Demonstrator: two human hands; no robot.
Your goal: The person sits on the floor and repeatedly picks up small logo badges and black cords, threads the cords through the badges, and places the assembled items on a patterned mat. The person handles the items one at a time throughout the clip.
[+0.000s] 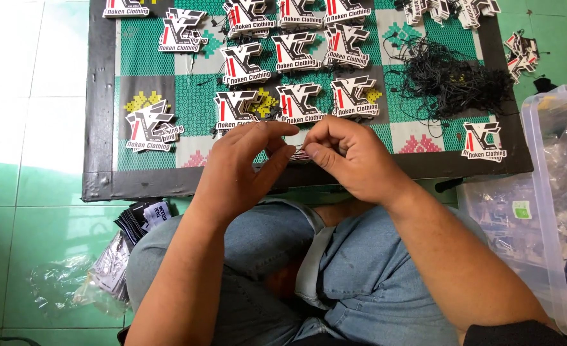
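1. We see the left hand (242, 163) and the right hand (347, 157) meeting over the near edge of a green patterned mat (200, 77), above the person's denim-clad knees (334, 269).
2. Left hand: thumb and forefinger are pinched toward the right hand, the other fingers loosely curled. Right hand: fingertips (310, 148) are pressed together in a pinch, the remaining fingers folded under.
3. Between the two pinches sits a small, thin item, mostly hidden by the fingers. A sliver of a white card tag (299, 154) shows just below them; we cannot tell whether a string is also held.
4. The tag in hand lies at the mat's front border, just beside the nearest stacks.
5. On the mat, stacks of die-cut tags (296, 102) in white, black and red lie in rough rows. One stack (150, 126) lies apart at the left, and a single tag (483, 141) lies at the right.
6. A tangle of black strings (450, 80) lies on the right part of the mat, well apart from the hands.
7. A clear plastic bin (552, 192) stands to the right on the green tiled floor (14, 224).
8. A bundle of flat dark labels in clear bags (123, 250) lies by the left knee.
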